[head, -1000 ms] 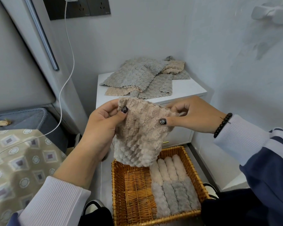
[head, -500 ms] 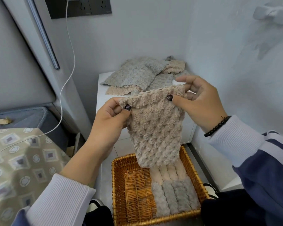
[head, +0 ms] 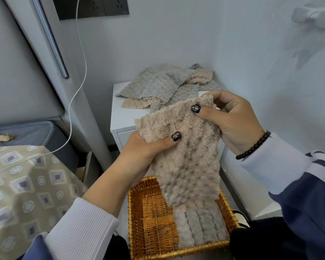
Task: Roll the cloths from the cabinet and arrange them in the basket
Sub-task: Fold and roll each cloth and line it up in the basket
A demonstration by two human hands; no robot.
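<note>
Above basket (head: pixel 133 212): one beige cloth (head: pixel 184 156), two hands pinching.

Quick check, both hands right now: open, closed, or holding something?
Left hand: closed, pinching the top left edge of the beige cloth.
Right hand: closed, pinching the same cloth's top right corner.
</note>
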